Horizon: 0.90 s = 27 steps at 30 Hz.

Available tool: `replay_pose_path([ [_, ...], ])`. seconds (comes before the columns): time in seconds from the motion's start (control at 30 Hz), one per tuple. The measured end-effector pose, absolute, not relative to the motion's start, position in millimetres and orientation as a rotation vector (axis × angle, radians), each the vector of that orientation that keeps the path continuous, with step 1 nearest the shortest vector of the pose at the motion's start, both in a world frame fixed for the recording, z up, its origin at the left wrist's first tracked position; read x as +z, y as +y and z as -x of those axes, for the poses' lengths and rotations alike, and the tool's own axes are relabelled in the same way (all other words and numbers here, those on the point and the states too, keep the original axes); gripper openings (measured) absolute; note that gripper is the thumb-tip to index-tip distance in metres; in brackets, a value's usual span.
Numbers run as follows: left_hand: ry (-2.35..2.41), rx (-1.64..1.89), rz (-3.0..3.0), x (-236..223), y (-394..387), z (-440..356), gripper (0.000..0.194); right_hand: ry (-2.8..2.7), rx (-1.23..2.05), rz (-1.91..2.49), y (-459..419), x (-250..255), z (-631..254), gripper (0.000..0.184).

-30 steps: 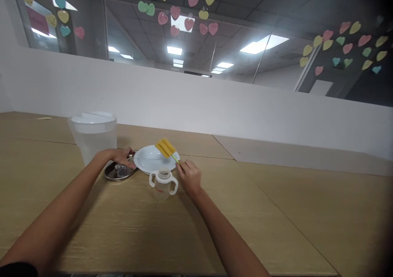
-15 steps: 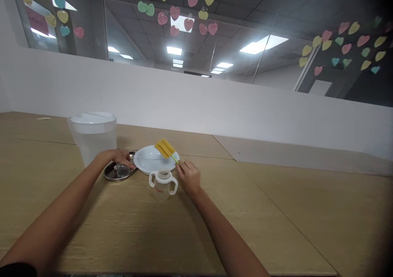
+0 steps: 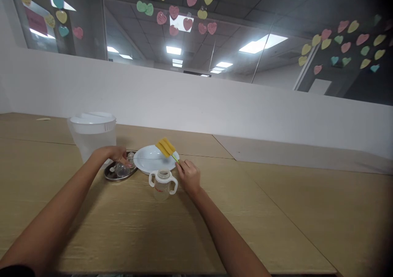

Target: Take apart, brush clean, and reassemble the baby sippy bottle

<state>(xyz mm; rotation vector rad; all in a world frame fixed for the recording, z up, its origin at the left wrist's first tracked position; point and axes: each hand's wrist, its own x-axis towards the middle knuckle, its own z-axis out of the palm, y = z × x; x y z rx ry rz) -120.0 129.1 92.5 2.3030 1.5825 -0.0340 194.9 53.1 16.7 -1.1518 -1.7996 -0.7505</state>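
Observation:
In my right hand is a bottle brush with a yellow sponge head, its thin green handle pinched between fingers and thumb. The sponge is above the right rim of a white bowl. Just left of that hand stands an open clear baby bottle with a white two-handled collar. My left hand reaches down over an oval metal tray, fingertips at a clear dome-shaped cap. Whether those fingers grip anything is hidden. Another small clear part and a small white piece lie on the tray.
Behind my left hand stands a large translucent pitcher with a white lid. A small flat pale object lies far left on the wooden table. A white wall with a window above closes off the back.
My left hand has drawn back slightly to the left over the tray, showing more of the small clear part. My right hand and the brush have barely moved.

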Motion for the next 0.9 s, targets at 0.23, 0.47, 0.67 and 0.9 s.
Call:
replay_pose_path([
  [0.23, 1.804, -0.194, -2.285, 114, 114, 110, 0.055, -1.740, -0.516, 1.197, 51, 19, -193, 0.041],
  [0.47, 1.324, 0.196, -2.511, 155, 42, 60, 0.084, -1.660, -0.299, 1.190, 45, 26, -189, 0.042],
  [0.67, 1.027, 0.047, -2.691, 128, 20, 2, 0.064, -1.620, -0.273, 1.154, 43, 31, -190, 0.038],
  [0.9, 0.866, 0.177, -2.644, 137, 21, 3, 0.047, -1.447, -0.288, 1.071, 44, 31, -188, 0.034],
])
